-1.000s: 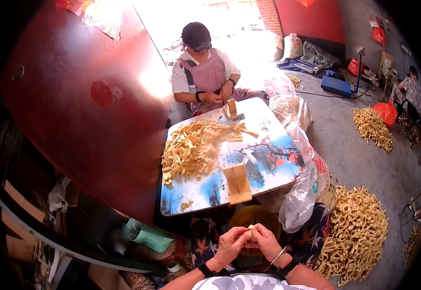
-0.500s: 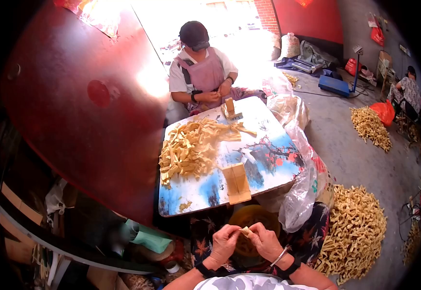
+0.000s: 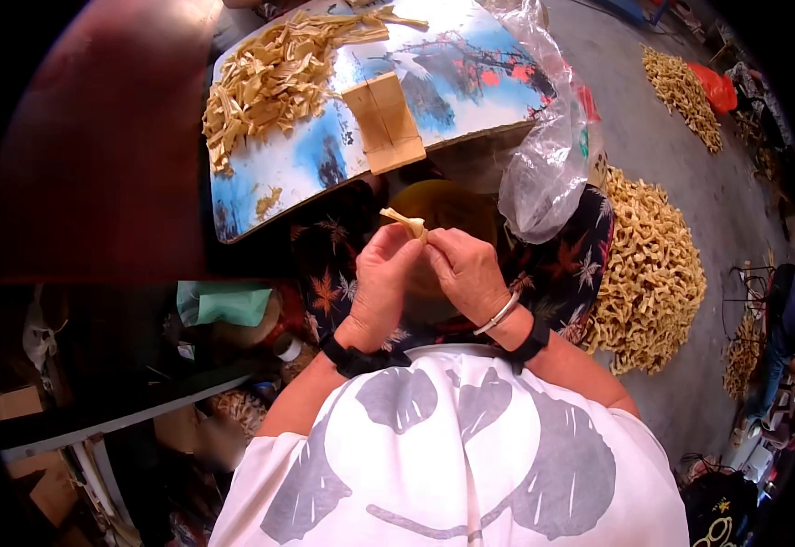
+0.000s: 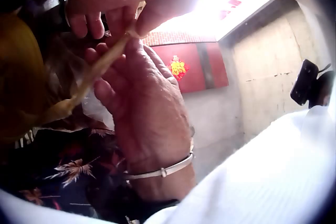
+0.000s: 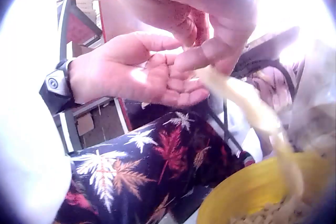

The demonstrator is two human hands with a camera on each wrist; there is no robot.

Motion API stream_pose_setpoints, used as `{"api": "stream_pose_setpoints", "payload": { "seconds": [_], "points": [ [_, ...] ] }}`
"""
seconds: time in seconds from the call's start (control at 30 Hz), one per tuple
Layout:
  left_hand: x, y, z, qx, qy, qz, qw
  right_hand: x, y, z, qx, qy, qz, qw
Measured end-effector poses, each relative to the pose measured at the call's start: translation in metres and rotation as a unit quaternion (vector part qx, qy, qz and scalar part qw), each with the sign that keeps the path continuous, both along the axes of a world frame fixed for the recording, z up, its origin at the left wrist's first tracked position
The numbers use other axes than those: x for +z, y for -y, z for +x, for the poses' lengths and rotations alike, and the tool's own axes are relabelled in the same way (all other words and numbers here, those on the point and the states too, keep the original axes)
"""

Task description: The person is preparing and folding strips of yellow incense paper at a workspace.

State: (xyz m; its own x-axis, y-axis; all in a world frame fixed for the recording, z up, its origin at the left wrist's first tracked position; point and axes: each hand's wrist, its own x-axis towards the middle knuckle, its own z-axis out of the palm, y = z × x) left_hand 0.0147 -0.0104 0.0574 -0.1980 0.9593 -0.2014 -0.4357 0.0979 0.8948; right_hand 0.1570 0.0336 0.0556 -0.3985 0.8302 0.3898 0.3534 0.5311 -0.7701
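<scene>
My left hand (image 3: 381, 278) and right hand (image 3: 470, 273) meet in front of my shirt, fingertips together on a pale yellow strip (image 3: 403, 219). In the head view the strip points away from me, with a thicker bend near the fingers. Thumb and fingers of the right hand (image 5: 226, 29) pinch its upper end in the right wrist view, and its long tail hangs over a yellow basin (image 5: 226, 198). The left hand (image 5: 136, 69) lies palm up, its fingertips at the same end. Small pale pieces (image 5: 262, 214) lie in the basin.
A painted table (image 3: 301, 187) stands ahead, bearing a heap of yellow strips (image 3: 270, 87) and a wooden stand (image 3: 384, 123). Clear plastic (image 3: 543, 182) hangs off its right side. A large pile of knotted yellow pieces (image 3: 648, 273) covers the floor at right; shelving (image 3: 142, 415) is at left.
The head view has tilted down, so the table sits higher and the person opposite is almost out of view. The strip now sticks out farther from my fingertips.
</scene>
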Motion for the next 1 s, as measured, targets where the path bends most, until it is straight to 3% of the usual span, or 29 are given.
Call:
{"api": "stream_pose_setpoints", "payload": {
  "seconds": [0.03, 0.13, 0.17, 0.27, 0.3, 0.4, 0.5, 0.63, 0.73, 0.83, 1.0],
  "points": [
    [-0.001, -0.002, -0.001, 0.005, -0.016, 0.0, 1.0, 0.001, -0.003, 0.001, 0.007, 0.011, 0.022, 1.0],
    [-0.002, -0.003, -0.003, -0.007, -0.046, 0.002, 0.999, 0.016, -0.011, 0.003, -0.023, -0.006, -0.094, 0.995],
    [-0.001, -0.003, -0.004, -0.025, -0.041, 0.004, 0.999, 0.015, -0.016, 0.0, -0.023, -0.061, -0.093, 0.994],
    [0.003, 0.001, -0.003, -0.069, -0.029, -0.01, 0.997, 0.0, -0.023, -0.004, 0.078, -0.153, -0.318, 0.932],
    [0.004, 0.003, -0.003, -0.081, -0.027, -0.018, 0.996, 0.007, -0.023, -0.004, 0.073, -0.141, -0.33, 0.931],
    [0.0, 0.009, -0.011, -0.074, -0.122, -0.038, 0.989, 0.0, -0.023, -0.005, -0.003, -0.033, -0.088, 0.996],
    [0.005, 0.009, -0.014, -0.07, -0.124, -0.053, 0.988, 0.004, -0.021, -0.003, 0.034, -0.063, -0.194, 0.978],
    [0.012, 0.005, -0.013, -0.053, -0.047, -0.067, 0.995, 0.01, -0.027, 0.003, 0.175, -0.173, -0.43, 0.869],
    [0.01, 0.01, -0.026, -0.093, 0.002, -0.088, 0.992, -0.003, -0.03, 0.004, 0.121, -0.138, -0.397, 0.899],
    [0.004, 0.021, -0.039, -0.108, 0.056, -0.098, 0.988, -0.003, -0.035, 0.01, 0.114, -0.193, -0.484, 0.846],
    [0.011, 0.015, -0.037, -0.141, -0.055, -0.098, 0.984, 0.012, -0.036, 0.005, 0.1, -0.169, -0.496, 0.846]
  ]
}}
